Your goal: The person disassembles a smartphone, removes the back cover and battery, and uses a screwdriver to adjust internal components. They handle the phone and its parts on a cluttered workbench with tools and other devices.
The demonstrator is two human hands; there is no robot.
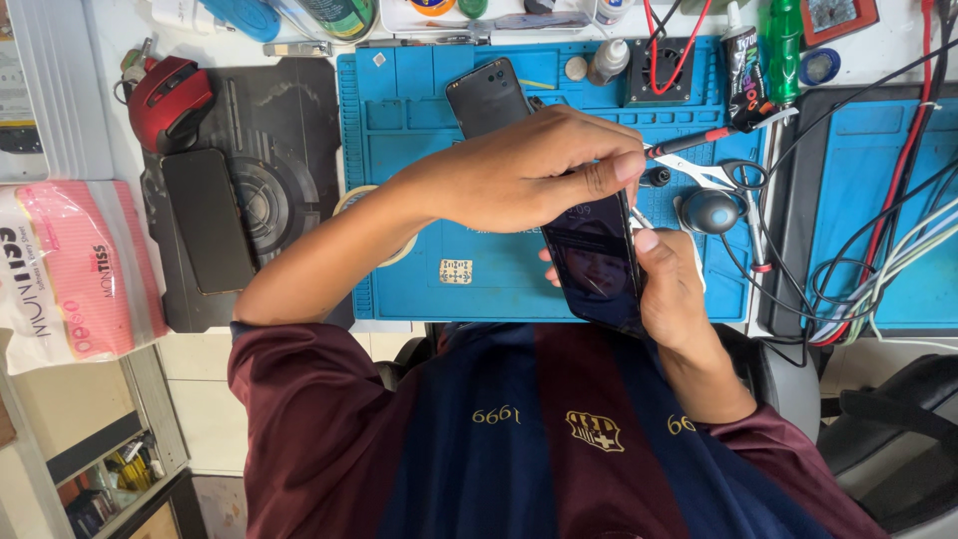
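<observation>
Both hands [529,175] on dark phone [589,250]

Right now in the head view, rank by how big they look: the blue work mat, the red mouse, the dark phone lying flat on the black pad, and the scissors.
1. blue work mat
2. dark phone on the black pad
3. red mouse
4. scissors, though partly hidden, so their rank against the mouse is unsure.

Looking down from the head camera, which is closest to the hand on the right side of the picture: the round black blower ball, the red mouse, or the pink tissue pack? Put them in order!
Measured from that hand, which grips the dark phone:
1. Round black blower ball, just above the hand on the blue mat.
2. Red mouse, far across at the upper left.
3. Pink tissue pack, at the left edge, farthest.
</observation>
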